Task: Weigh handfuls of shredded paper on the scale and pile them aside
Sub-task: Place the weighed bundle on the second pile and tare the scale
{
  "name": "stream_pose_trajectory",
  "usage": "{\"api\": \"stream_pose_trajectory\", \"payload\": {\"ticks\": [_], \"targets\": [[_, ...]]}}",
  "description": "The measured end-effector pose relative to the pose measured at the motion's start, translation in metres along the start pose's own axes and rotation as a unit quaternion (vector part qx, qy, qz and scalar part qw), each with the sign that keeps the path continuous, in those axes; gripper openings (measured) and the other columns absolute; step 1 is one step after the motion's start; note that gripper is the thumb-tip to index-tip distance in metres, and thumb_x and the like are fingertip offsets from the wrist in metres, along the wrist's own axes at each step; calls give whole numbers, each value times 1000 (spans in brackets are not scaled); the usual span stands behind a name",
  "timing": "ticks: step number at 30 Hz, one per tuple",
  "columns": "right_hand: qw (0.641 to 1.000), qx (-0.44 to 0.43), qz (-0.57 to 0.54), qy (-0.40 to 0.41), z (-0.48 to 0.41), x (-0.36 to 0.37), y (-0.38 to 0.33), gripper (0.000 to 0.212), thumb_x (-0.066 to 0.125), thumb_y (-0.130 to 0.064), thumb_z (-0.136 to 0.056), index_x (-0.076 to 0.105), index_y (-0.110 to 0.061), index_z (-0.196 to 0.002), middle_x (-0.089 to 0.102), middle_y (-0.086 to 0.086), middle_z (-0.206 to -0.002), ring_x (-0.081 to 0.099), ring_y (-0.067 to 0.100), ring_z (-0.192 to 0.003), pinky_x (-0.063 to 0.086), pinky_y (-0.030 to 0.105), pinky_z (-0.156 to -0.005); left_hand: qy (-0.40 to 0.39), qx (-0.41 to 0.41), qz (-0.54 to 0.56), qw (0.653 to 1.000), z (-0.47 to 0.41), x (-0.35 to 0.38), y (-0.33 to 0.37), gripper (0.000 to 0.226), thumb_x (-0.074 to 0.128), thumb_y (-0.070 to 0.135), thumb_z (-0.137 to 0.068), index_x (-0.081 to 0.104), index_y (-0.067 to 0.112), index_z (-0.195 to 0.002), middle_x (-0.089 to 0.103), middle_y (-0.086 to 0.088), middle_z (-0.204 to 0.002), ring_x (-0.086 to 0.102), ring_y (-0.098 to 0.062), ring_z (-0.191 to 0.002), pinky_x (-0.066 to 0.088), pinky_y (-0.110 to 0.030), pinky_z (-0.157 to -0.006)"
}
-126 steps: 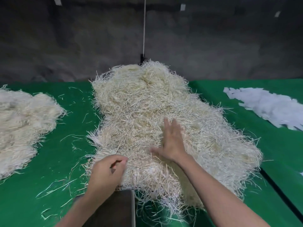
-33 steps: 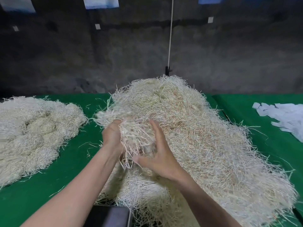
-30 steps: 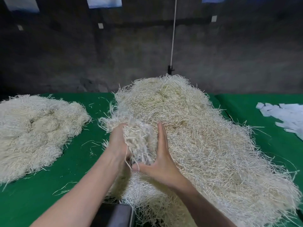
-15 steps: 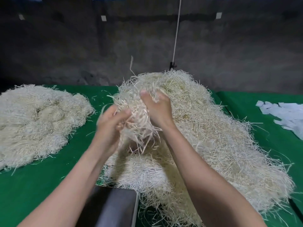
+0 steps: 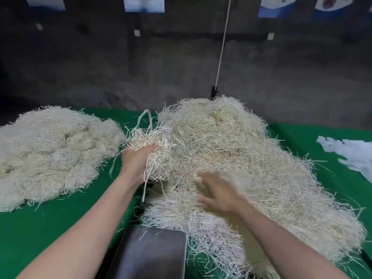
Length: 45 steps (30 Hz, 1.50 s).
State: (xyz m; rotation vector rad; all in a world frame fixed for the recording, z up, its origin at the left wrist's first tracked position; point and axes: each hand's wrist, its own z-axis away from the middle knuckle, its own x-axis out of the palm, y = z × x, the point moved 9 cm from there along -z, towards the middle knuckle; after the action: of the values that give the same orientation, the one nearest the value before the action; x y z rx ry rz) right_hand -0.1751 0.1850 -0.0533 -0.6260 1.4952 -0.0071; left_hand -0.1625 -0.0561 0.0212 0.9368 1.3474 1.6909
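A single view looks out from the person's head, facing forward and tilted down, its wide angle bowing the edges. Both forearms enter from the bottom edge, close to the lens. The left hand (image 5: pixel 138 160), gripping a handful of shreds (image 5: pixel 153 141), and the motion-blurred right hand (image 5: pixel 217 192) sit mid-frame. The scale (image 5: pixel 149 254) lies nearer than the hands, cropped by the bottom edge. The big heap (image 5: pixel 231 137) spreads under and beyond the hands, a second pile (image 5: pixel 50 150) lies left of the left hand, and the dark wall (image 5: pixel 181 67) fills the upper half.
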Motion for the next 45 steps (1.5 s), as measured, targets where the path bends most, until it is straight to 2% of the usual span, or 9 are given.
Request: {"api": "stream_pose_trajectory", "payload": {"ticks": [3,6,12,17,21,27,38,42,45], "targets": [[950,138,277,-49,22,-8,112,18,50,-29,-92,60,-17,-100,61,2,-111,58,18,-102,47,29,-89,-9,0,-14,1000,-5,-11,-1,91,71,24,-80,14,7,-148,29,-16,-150,34,-31,-134,29,-45,-108],[969,175,174,-19,17,-25,132,11,50,-25,-93,57,-17,-94,62,1,-102,58,14,-91,51,31,-87,-40,-17,-38,998,0,-12,-10,89,68,29,-82,13,10,-149,26,-14,-152,32,-30,-136,30,-49,-109],[971,-2,9,238,-6,-125,-27,45,62,-36,-87,51,-30,-130,53,-3,-135,52,19,-121,45,38,-97,-96,-49,-24,994,20,-8,-21,79,68,27,-80,29,9,-146,31,-10,-151,34,-27,-135,31,-45,-105],[919,-94,-383,-24,25,-36,-156,108,79,-54,-55,-2,-77,-123,2,-48,-135,12,-19,-126,16,19,-103,-121,-88,77,986,54,-13,-55,40,67,21,-82,59,14,-120,58,0,-126,64,-4,-90,52,-23,-66],[915,61,-399,-7,43,37,-130,101,80,-38,-69,11,-53,-142,21,-19,-150,30,-10,-122,29,17,-86,-107,-139,93,980,64,-42,-111,76,58,-1,-86,23,45,-136,34,10,-148,32,-2,-129,28,-16,-106],[847,243,-472,-29,67,98,-91,110,75,-41,-75,-3,-22,-151,12,8,-158,20,25,-142,25,42,-111,-118,68,-334,933,57,-90,-122,44,63,50,-80,43,18,-58,42,0,-60,41,-7,-51,35,-23,-55],[897,320,-304,15,94,117,-70,68,72,-46,-79,43,-15,-132,50,14,-136,55,20,-107,45,30,-88,-221,127,-529,809,61,-101,-140,60,38,40,-100,36,15,-46,28,4,-44,30,-8,-39,35,-25,-45],[898,312,-300,86,104,105,-63,42,73,-37,-79,46,-20,-107,59,7,-90,50,12,-65,36,25,-55,-27,234,-423,875,63,-122,-104,30,69,19,-82,48,13,-61,46,0,-70,44,-18,-67,31,-31,-61],[910,280,-285,112,103,101,-73,34,72,-36,-80,49,-25,-102,61,1,-89,48,15,-65,42,29,-58,-58,229,-310,921,69,-117,-109,19,66,10,-83,55,15,-98,56,1,-93,53,-15,-83,36,-27,-69]]}}
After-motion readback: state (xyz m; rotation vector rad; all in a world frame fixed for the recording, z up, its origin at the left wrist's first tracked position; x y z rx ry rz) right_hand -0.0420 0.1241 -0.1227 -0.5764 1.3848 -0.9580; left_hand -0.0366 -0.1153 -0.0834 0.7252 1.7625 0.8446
